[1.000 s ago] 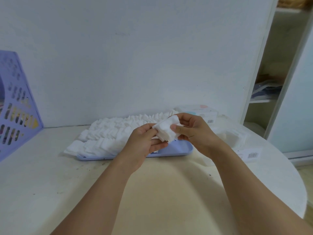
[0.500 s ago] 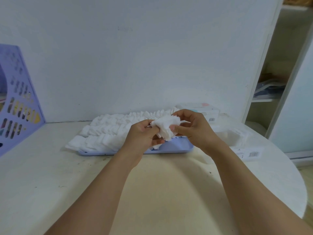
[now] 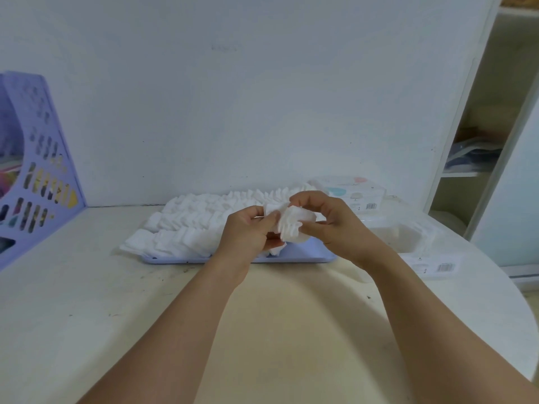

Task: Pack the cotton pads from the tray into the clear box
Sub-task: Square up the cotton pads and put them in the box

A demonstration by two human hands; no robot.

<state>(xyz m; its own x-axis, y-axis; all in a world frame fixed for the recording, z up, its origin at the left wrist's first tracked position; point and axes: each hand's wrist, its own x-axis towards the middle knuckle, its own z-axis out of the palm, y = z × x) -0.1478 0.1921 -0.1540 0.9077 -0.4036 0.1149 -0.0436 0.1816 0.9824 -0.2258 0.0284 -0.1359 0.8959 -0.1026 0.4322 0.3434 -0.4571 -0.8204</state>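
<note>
Soft matt cotton pads point(image 3: 186, 228) — smooth plastic tray point(image 3: 303, 253).

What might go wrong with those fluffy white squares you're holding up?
The stack of cotton pads is fanned out between the left hand and right hand, so some could slip onto the dirty-looking table. Carrying it to the clear box, loose pads might miss the opening.

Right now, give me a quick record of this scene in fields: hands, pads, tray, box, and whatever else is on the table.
left hand: grips a bunch of cotton pads
right hand: pinches the same bunch from the other side
bunch: held above the tray's right end, edges fanned and uneven
tray: lilac, rows of pads filling its left and middle
clear box: open, right of the tray
other: labelled box behind; purple file rack far left
</note>
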